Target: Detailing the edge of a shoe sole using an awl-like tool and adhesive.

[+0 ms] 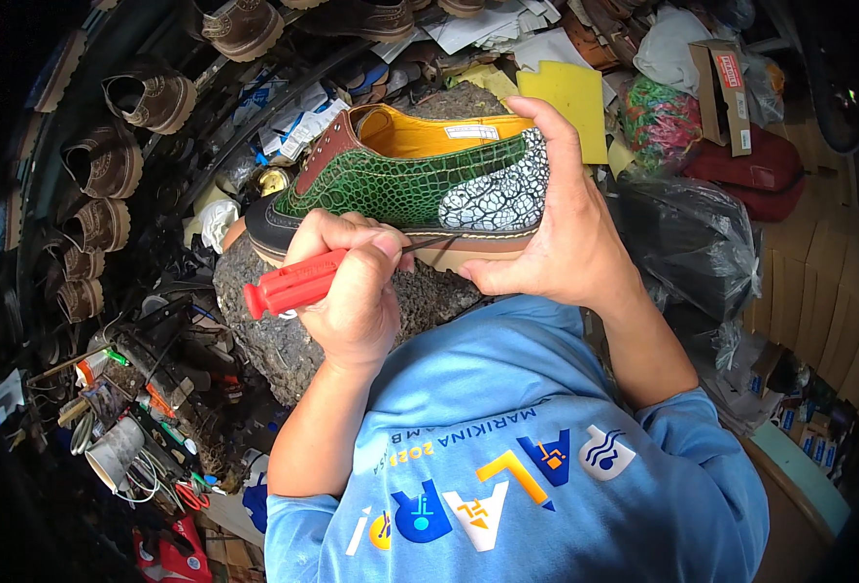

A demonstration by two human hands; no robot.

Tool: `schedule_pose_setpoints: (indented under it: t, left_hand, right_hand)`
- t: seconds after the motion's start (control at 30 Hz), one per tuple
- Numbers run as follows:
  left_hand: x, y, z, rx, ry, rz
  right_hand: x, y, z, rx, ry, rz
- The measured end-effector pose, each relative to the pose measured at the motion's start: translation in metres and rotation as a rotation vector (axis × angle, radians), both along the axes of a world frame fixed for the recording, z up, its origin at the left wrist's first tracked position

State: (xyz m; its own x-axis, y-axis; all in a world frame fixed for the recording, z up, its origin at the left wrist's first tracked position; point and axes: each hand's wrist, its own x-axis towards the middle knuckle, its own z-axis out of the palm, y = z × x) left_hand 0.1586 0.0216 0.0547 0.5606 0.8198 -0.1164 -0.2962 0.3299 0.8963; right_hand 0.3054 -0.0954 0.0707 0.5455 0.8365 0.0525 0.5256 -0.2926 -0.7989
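Apparent work along the welt (505,234) of a green crocodile-patterned shoe (371,189): left hand (357,296) grips a red-handled awl (298,283); right hand (585,238) clasps the heel (498,194); the next stroke likely needs steadiness.

Glossy scale-textured leather-look shoe (371,185), smooth plastic tool handle (301,282), rough stone block (279,348), matt cloth shirt (507,389)

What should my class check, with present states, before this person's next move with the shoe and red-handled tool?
1. Left hand closed around the red-handled tool: ok.
2. Right hand gripping the green shoe at its heel end: ok.
3. Metal shaft up against the sole: ok, as far as shows.
4. Tip sunk into the sole: cannot tell; too small to see.
5. Right hand outside the shaft's line: not ok; it seems to point toward that hand.
6. Shoe resting on the stone: cannot tell; contact is unclear.
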Motion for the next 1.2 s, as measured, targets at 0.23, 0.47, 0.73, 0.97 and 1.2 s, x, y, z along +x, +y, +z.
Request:
schedule_pose_setpoints:
  t: [0.23, 0.47, 0.73, 0.97, 1.2]
  left_hand:
    - [-0.002, -0.001, -0.002, -0.005, -0.051, -0.022]
    - [-0.013, 0.004, -0.007, 0.77, 0.015, -0.15]
    - [-0.094, 0.039, -0.019, 0.345, 0.079, 0.545]
    - [-0.156, 0.051, -0.079, 0.458, 0.775, 0.431]
    - [-0.152, 0.047, -0.084, 0.411, 0.802, 0.432]
  right_hand:
    - [0.001, 0.0, -0.004, 0.063, 0.025, -0.006]
    - [0.0, 0.002, -0.003, -0.014, 0.026, -0.004]
    - [0.01, -0.01, -0.013, 0.048, 0.269, -0.07]
    - [0.025, -0.019, -0.039, 0.056, 0.263, -0.059]
    - [0.025, -0.033, -0.054, 0.051, 0.216, -0.074]
